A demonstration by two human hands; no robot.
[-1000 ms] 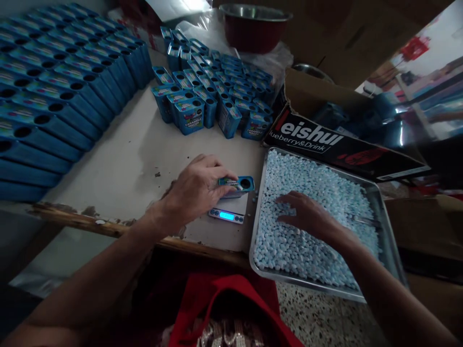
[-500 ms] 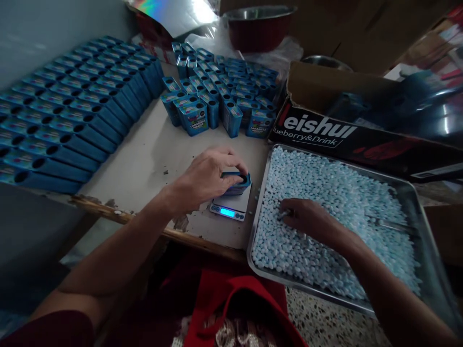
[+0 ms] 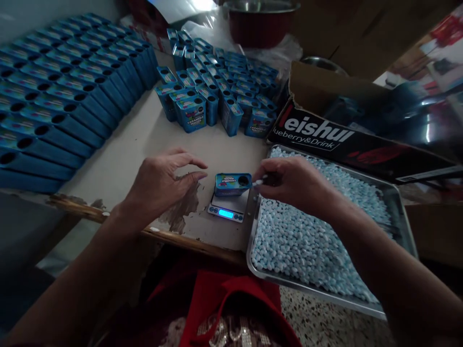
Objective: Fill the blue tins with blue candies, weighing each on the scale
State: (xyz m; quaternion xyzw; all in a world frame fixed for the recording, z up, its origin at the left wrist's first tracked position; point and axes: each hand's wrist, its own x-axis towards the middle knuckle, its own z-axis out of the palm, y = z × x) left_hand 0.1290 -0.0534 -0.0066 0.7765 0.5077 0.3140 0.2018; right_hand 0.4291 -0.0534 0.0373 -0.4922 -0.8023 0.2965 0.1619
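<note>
A blue candy tin with a round hole in its top stands on a small digital scale, whose display glows blue. My left hand is to the left of the tin, apart from it, thumb and fingers spread with nothing between them. Close to the tin's right end, my right hand pinches a few small white candies at its fingertips, over the edge of the tray. The metal tray is filled with pale blue and white candies. The scale's digits are too blurred to read.
Rows of blue tins stand packed at the left. More tins cluster at the back middle. A black printed cardboard box stands behind the tray, and a dark red bowl is at the back. The table's worn wooden edge runs in front.
My left hand has let go of the tin and moved left. My right hand has risen from the candies in the tray and come up beside the tin with a few.
</note>
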